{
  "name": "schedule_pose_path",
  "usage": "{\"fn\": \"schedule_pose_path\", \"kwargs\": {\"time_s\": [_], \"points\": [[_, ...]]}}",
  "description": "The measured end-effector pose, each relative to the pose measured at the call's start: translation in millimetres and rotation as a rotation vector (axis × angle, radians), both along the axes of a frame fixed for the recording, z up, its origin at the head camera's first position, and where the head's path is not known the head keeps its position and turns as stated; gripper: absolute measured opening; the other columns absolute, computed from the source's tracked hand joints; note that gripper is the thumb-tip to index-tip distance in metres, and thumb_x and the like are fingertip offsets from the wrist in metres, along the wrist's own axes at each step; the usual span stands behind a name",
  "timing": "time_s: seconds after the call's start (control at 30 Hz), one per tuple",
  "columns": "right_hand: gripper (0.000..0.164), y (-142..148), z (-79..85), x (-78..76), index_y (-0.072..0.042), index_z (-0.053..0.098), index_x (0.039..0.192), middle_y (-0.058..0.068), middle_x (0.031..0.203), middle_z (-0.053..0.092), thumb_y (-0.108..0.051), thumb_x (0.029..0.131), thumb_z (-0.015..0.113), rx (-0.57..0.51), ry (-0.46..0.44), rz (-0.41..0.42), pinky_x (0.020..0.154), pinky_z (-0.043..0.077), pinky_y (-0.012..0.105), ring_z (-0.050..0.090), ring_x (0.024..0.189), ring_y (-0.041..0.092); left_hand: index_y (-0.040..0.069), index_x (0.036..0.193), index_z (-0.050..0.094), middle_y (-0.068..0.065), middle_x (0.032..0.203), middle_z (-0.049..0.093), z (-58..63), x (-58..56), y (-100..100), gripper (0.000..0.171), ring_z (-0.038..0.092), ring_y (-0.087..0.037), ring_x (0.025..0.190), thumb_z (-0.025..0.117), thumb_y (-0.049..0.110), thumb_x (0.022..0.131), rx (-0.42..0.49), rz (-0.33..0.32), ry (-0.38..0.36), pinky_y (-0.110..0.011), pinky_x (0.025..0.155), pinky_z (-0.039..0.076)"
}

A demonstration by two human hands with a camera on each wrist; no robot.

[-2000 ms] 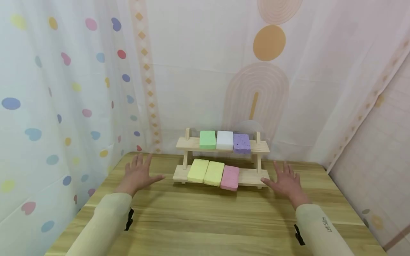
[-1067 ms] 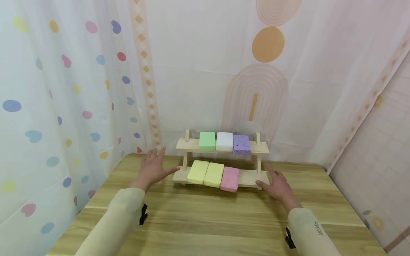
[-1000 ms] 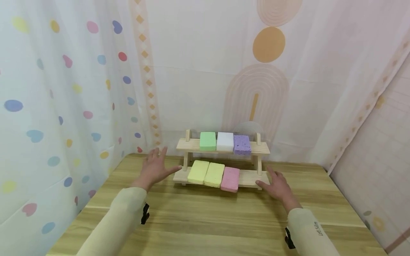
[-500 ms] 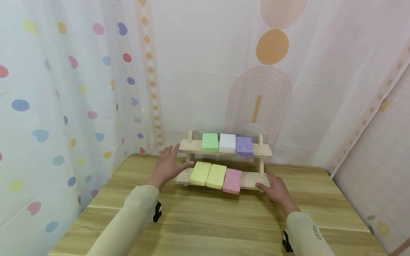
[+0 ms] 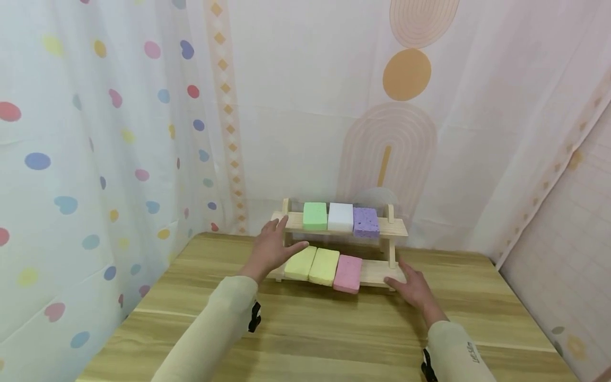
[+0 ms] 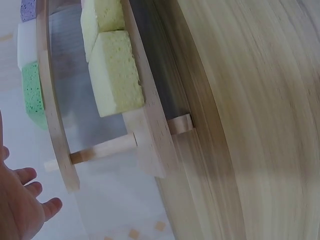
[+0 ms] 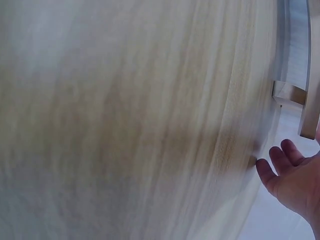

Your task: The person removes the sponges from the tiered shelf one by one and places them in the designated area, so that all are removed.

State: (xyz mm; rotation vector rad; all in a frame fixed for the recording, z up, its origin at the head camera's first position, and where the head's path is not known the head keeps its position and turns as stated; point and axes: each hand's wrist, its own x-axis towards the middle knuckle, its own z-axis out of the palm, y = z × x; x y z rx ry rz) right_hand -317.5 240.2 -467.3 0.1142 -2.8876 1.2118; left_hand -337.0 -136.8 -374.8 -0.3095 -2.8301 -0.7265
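A two-tier wooden rack (image 5: 377, 271) stands on the table. On its upper shelf sit a green sponge (image 5: 315, 216), a white sponge (image 5: 341, 217) and a purple sponge (image 5: 366, 222). Two yellow sponges, one at the left (image 5: 300, 263) and one beside it (image 5: 324, 267), lie tilted on the lower shelf with a pink sponge (image 5: 348, 274). My left hand (image 5: 271, 249), fingers spread, is at the rack's left end and overlaps the left yellow sponge in the head view. My right hand (image 5: 416, 289) is at the lower shelf's right end, its thumb overlapping the shelf's corner and its fingers extended alongside.
The wood-grain table (image 5: 334, 334) extends in front of the rack and to both sides. Close behind the rack hangs a patterned curtain (image 5: 296, 148). A dotted curtain (image 5: 95, 212) runs along the left side and a pale grid-patterned one (image 5: 563, 254) along the right.
My left hand has moved right, from beside the rack to its left end. My right hand has moved slightly left to the lower shelf's right end. The sponges keep their places on the rack.
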Motion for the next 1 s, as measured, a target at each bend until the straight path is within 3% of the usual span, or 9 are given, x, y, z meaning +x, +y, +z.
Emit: {"fn": "schedule_pose_path", "kwargs": {"time_s": [0.37, 0.67, 1.0], "points": [[0.088, 0, 0.1, 3.1, 0.003, 0.019, 0.155, 0.033, 0.155, 0.021, -0.052, 0.097, 0.057, 0.008, -0.047, 0.003, 0.109, 0.020, 0.067, 0.018, 0.139, 0.057, 0.011, 0.159, 0.018, -0.021, 0.159, 0.024, -3.8, -4.5, 14, 0.100, 0.020, -0.039, 0.146, 0.060, 0.067, 0.087, 0.111, 0.008, -0.019, -0.063, 0.111, 0.023], [0.092, 1, 2.5, 4.7, -0.004, 0.013, 0.158, 0.032, 0.156, 0.018, -0.060, 0.096, 0.052, 0.030, -0.108, -0.014, 0.106, 0.020, 0.072, 0.016, 0.138, 0.060, 0.013, 0.159, 0.019, -0.019, 0.160, 0.022, 0.9, -6.7, 31, 0.097, 0.022, -0.040, 0.145, 0.064, 0.061, 0.088, 0.312, 0.027, -0.070, -0.062, 0.110, 0.025], [0.094, 1, 2.1, 2.8, -0.006, 0.012, 0.159, 0.034, 0.155, 0.020, -0.063, 0.095, 0.051, 0.052, -0.123, -0.026, 0.103, 0.017, 0.076, 0.010, 0.137, 0.064, 0.010, 0.157, 0.026, -0.020, 0.157, 0.027, 4.2, -19.4, 48, 0.093, 0.028, -0.041, 0.142, 0.065, 0.059, 0.089, 0.413, 0.104, -0.051, -0.060, 0.109, 0.030]]}}
